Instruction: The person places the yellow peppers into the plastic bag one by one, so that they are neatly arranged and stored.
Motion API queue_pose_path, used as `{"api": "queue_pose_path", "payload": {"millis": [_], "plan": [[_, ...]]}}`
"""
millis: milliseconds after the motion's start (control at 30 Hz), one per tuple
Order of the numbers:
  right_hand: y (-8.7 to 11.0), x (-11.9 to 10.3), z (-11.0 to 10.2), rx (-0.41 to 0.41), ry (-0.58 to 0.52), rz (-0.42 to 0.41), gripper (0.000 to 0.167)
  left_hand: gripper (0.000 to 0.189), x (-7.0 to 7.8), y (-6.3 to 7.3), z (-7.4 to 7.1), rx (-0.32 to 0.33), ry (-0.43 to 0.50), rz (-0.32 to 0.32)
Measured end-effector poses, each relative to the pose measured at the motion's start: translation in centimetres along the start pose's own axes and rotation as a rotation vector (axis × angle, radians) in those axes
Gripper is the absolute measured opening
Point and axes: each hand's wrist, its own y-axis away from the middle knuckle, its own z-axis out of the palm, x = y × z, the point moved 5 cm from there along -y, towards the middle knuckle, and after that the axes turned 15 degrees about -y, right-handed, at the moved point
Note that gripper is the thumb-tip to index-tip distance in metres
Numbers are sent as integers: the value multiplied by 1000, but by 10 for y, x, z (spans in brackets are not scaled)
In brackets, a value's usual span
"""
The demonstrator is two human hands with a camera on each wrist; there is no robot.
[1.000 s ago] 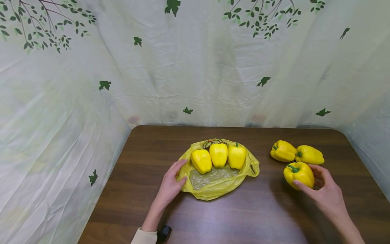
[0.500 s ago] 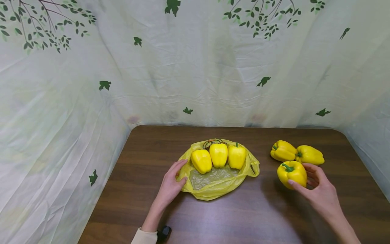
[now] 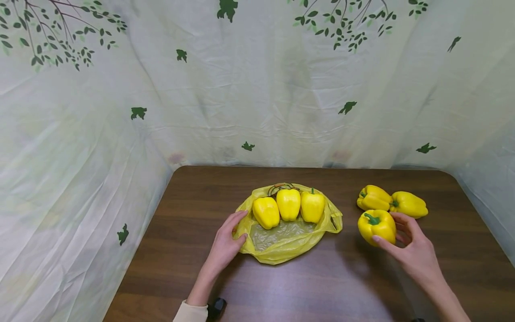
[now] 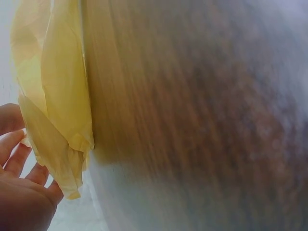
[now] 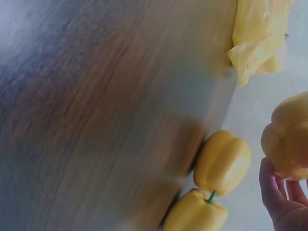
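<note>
My right hand [image 3: 416, 250] grips a yellow bell pepper [image 3: 377, 227], thumb on the near side and fingers round the far side. It hangs above the table, stem facing up, with a shadow below. In the right wrist view the same bell pepper [image 5: 291, 137] shows at the right edge. My left hand [image 3: 224, 241] holds the left rim of a yellow plastic bag [image 3: 279, 256], thumb and index finger spread along it. Three yellow bell peppers [image 3: 288, 205] stand in a row in the bag's far half. Part of the bag [image 4: 62, 82] covers some fingertips in the left wrist view.
Two more yellow bell peppers [image 3: 409, 204] lie touching each other at the table's back right. The brown wooden table [image 3: 201, 188] ends at a pale leaf-printed curtain [image 3: 257, 103]. A black device [image 3: 217, 307] sits at my left wrist.
My right hand has carried its bell pepper leftward and slightly up, towards the bag. My left hand, the bag and the other bell peppers have stayed in place.
</note>
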Motion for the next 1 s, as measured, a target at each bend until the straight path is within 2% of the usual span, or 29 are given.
{"api": "queue_pose_path", "payload": {"millis": [367,700,1000], "plan": [[-1,-6,9,1,-43,-20,72,61,1,0,0,0,-5,3],[0,-11,21,6,-92,-2,72,61,1,0,1,-3,-7,-2],[0,-15,35,-4,-182,1,71,60,0,-1,1,-5,-6,-4]]}}
